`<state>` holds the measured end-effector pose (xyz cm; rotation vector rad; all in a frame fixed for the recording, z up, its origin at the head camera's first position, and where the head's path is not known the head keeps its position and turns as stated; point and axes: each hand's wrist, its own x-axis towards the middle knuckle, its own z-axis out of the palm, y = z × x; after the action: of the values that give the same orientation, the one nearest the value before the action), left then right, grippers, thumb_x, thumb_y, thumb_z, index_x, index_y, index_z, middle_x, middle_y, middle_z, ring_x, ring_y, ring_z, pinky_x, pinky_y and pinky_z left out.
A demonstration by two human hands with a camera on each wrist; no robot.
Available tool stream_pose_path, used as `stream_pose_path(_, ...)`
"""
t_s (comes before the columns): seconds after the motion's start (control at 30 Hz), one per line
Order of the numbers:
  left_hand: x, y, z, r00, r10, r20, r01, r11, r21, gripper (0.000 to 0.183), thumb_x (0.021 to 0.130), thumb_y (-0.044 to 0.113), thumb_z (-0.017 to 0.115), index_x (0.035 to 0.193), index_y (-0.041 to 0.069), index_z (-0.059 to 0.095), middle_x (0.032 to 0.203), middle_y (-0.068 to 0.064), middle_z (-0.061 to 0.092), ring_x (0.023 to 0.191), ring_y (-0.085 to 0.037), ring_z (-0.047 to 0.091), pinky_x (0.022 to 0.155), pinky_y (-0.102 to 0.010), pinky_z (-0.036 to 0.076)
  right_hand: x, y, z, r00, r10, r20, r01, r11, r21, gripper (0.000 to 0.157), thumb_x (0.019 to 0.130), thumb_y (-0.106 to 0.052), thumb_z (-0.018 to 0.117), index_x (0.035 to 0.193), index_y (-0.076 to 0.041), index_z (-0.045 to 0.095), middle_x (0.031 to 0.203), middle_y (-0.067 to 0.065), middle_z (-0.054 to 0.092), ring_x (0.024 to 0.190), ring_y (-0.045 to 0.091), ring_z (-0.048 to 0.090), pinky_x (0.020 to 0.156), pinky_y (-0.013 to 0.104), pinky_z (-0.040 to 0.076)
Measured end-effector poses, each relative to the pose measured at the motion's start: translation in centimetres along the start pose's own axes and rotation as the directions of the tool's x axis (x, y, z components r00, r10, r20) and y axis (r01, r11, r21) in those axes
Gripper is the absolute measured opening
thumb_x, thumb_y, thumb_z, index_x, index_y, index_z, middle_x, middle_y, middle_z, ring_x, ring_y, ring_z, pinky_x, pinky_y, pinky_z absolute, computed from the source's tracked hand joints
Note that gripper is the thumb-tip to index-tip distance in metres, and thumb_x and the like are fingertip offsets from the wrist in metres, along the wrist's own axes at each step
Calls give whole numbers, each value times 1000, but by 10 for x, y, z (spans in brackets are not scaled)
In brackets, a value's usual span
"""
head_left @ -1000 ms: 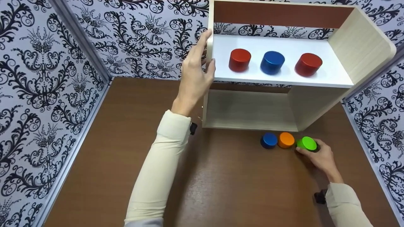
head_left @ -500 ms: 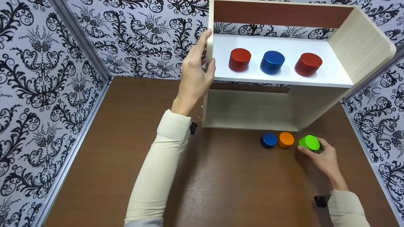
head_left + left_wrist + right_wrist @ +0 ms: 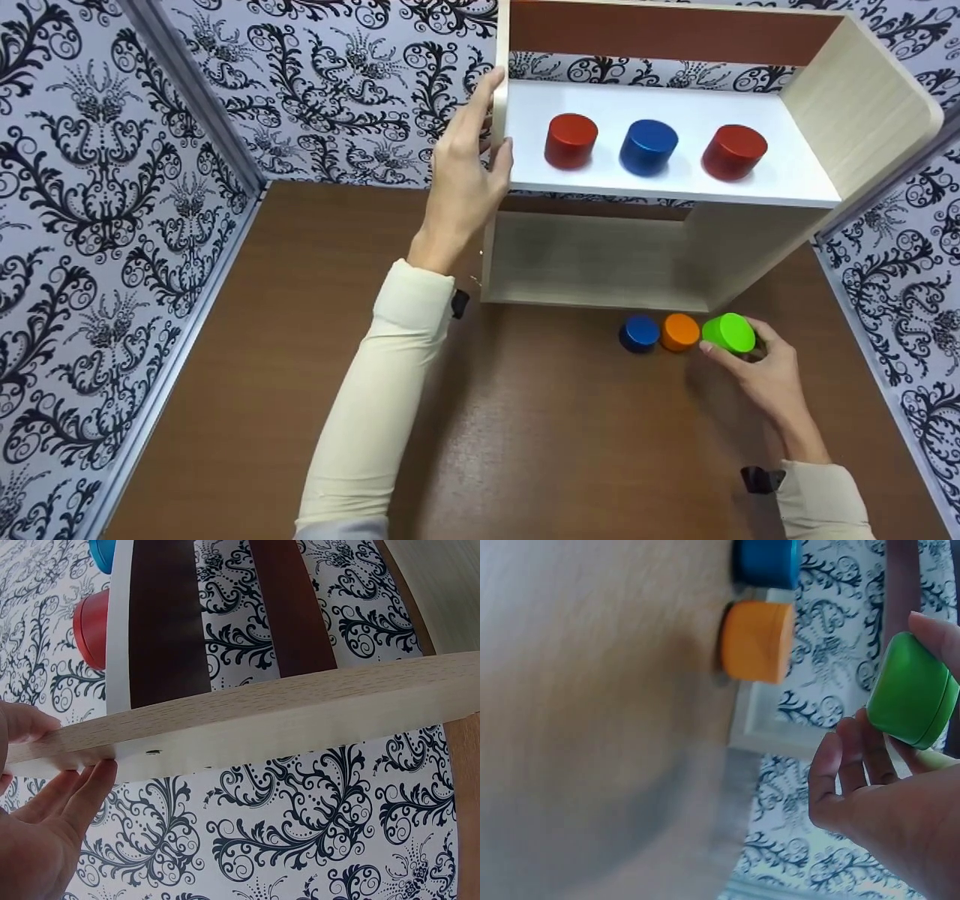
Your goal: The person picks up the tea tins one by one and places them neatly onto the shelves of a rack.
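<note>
My left hand (image 3: 461,176) grips the left side panel (image 3: 247,731) of a small wooden shelf unit, thumb on one face and fingers on the other in the left wrist view. Between thumb and fingers, my right hand (image 3: 772,375) pinches a green round tin (image 3: 729,334). The right wrist view shows that green tin (image 3: 911,694) raised off the table and slightly tilted. Just left of it on the table stand an orange tin (image 3: 680,332) and a blue tin (image 3: 640,334), side by side before the unit's bottom edge.
On the white upper shelf (image 3: 675,105) stand a red tin (image 3: 571,141), a blue tin (image 3: 649,148) and another red tin (image 3: 734,152) in a row. Below is the lower compartment's floor (image 3: 592,259). Patterned walls (image 3: 337,90) enclose the brown table (image 3: 540,435).
The right hand has lifted the green tin off the table, shifting a little right and then back left. The left hand stays on the side panel.
</note>
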<state>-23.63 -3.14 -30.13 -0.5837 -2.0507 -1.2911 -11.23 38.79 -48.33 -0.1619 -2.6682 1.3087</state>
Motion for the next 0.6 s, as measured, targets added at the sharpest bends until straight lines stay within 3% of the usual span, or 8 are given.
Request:
stream_pose_path(0.23,0,0,0,1000,0,1,0,1000,0,68,89,-10,65,152,2,41,144,-23,53,132,-25,52,110,-23,47,-3,-22,6,998,-56,20,55,998,31,61,87,-19,82,139,0,55,121,1,57,89,10,56,75,5,52)
stream_pose_path(0.6,-1,1,-1,1000,-24,6,24,1000,-7,67,90,-9,64,152,3,41,138,-22,56,124,-26,57,99,-21,55,-7,-58,18,990,-134,49,132,990,47,60,87,-18,82,137,0,55,124,9,55,95,12,55,79,4,51)
